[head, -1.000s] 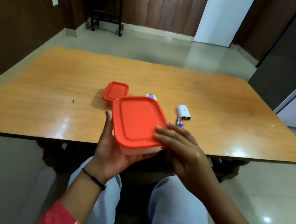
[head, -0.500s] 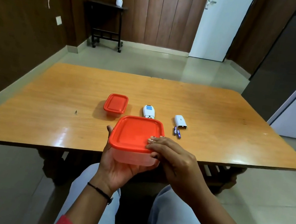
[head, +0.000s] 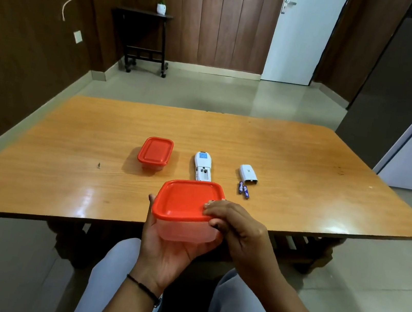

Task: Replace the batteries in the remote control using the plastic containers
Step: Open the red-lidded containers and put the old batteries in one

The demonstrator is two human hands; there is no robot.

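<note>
My left hand (head: pixel 162 254) cups a clear plastic container with an orange lid (head: pixel 184 201) from below, held just above the table's near edge. My right hand (head: pixel 236 228) grips the lid's right front corner, fingertips on top. On the table lie a white remote control (head: pixel 202 165) face down with its battery bay uncovered, its white battery cover (head: pixel 248 173) to the right, and two purple batteries (head: pixel 243 189) just in front of the cover. A smaller orange-lidded container (head: pixel 155 152) stands left of the remote, shut.
The wooden table (head: pixel 305 171) spans the view; its near edge runs just under the held container. My knees sit below it. A dark side table (head: pixel 148 38) with a small plant pot, a white door (head: pixel 299 35) and a grey fridge (head: pixel 411 94) stand beyond.
The view has tilted up, showing more of the room. The held container has levelled out from a tilt, and my right hand has slid from flat on the lid to its right corner.
</note>
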